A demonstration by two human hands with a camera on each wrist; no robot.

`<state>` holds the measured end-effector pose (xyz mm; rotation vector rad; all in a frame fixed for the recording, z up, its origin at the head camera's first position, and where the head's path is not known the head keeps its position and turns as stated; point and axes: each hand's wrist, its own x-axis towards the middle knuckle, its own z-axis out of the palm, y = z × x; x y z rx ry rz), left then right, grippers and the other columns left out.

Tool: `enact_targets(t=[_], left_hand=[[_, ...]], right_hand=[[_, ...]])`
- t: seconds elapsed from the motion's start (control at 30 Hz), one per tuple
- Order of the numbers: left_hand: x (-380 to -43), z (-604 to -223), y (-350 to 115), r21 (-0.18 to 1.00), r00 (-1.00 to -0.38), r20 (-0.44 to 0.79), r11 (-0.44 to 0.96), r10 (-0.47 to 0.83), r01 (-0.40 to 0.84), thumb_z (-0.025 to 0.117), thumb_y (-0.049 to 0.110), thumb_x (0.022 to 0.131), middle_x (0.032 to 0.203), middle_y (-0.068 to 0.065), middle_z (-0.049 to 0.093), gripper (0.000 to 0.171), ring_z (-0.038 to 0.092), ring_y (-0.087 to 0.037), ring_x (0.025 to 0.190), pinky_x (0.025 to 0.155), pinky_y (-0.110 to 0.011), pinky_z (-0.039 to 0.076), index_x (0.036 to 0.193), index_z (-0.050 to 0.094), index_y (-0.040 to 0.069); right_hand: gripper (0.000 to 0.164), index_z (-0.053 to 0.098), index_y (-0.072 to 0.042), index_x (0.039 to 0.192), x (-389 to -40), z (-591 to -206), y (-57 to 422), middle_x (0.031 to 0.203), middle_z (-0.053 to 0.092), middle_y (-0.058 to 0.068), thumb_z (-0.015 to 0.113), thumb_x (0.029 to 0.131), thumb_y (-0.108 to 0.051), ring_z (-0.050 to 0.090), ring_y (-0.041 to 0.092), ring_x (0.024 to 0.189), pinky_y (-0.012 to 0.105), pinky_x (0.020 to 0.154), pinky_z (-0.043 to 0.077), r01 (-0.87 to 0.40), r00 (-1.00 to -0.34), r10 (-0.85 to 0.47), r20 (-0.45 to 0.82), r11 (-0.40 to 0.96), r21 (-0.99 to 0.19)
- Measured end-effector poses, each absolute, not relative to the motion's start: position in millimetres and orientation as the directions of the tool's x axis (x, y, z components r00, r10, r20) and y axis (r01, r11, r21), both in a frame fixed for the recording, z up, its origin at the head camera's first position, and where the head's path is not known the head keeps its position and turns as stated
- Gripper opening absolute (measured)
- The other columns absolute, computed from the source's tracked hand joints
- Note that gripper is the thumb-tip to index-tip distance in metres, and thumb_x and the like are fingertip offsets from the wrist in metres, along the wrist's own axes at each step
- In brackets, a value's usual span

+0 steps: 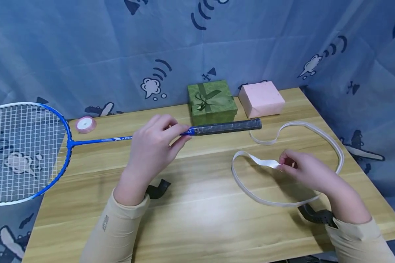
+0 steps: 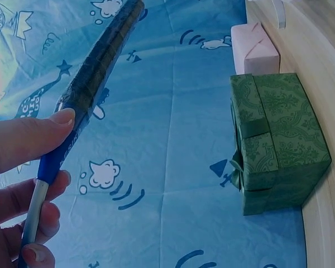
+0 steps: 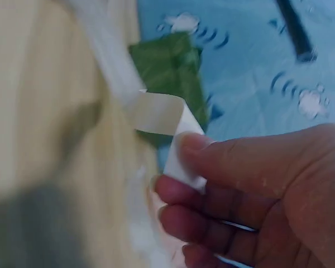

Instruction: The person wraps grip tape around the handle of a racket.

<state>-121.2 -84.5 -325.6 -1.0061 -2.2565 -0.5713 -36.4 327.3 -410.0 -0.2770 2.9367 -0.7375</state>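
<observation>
My left hand [image 1: 154,144] grips a blue and white badminton racket [image 1: 102,140] where the shaft meets the handle, holding it level above the table. The racket's strung head points left and its dark wrapped handle [image 1: 228,126] points right. In the left wrist view the thumb [image 2: 56,131] presses on the blue cone while the fingers curl round the shaft. Over the right of the table, my right hand [image 1: 307,171] pinches one end of a long white strip [image 1: 264,162] between thumb and fingers. The strip's remaining length curves in loops on the tabletop around that hand.
At the back of the wooden table [image 1: 197,226] stand a green gift box [image 1: 214,104] with a bow and a pink box [image 1: 262,99]. A pink-edged ribbon roll [image 1: 85,125] lies at the back left. Blue patterned cloth [image 1: 118,54] hangs behind.
</observation>
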Motion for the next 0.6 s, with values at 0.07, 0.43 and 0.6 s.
enact_targets(t=[0.07, 0.43, 0.6], left_hand=[[-121.9, -325.9, -85.0, 0.140, -0.538, 0.669, 0.624, 0.513, 0.769, 0.083, 0.026, 0.090, 0.091, -0.002, 0.066, 0.014, 0.057, -0.020, 0.077, 0.052, -0.032, 0.045, 0.101, 0.082, 0.018], [-126.3, -325.7, -90.5, 0.149, -0.558, 0.661, 0.641, 0.501, 0.753, 0.083, 0.025, 0.090, 0.091, -0.002, 0.066, 0.015, 0.055, -0.020, 0.077, 0.054, -0.030, 0.044, 0.103, 0.081, 0.018], [-129.7, -324.4, -91.1, 0.153, -0.554, 0.669, 0.638, 0.495, 0.755, 0.083, 0.026, 0.090, 0.091, -0.002, 0.066, 0.016, 0.055, -0.020, 0.078, 0.055, -0.029, 0.044, 0.104, 0.082, 0.018]], right_hand=[[0.013, 0.063, -0.016, 0.095, -40.6, -402.6, 318.7, 0.080, 0.062, -0.007, 0.075, 0.095, -0.012, 0.051, 0.006, 0.068, 0.024, 0.058, 0.043, -0.218, -0.972, -0.232, 0.030, 0.851, -0.477], [0.032, 0.069, -0.014, 0.113, -67.6, -364.7, 274.6, 0.085, 0.060, -0.011, 0.080, 0.086, 0.002, 0.050, 0.003, 0.075, 0.021, 0.062, 0.043, -0.495, -0.868, -0.407, 0.283, 0.743, -0.450], [0.041, 0.073, -0.012, 0.116, -76.6, -348.5, 258.7, 0.095, 0.063, -0.011, 0.078, 0.083, 0.011, 0.051, 0.001, 0.078, 0.015, 0.066, 0.043, -0.637, -0.771, -0.520, 0.368, 0.631, -0.443]])
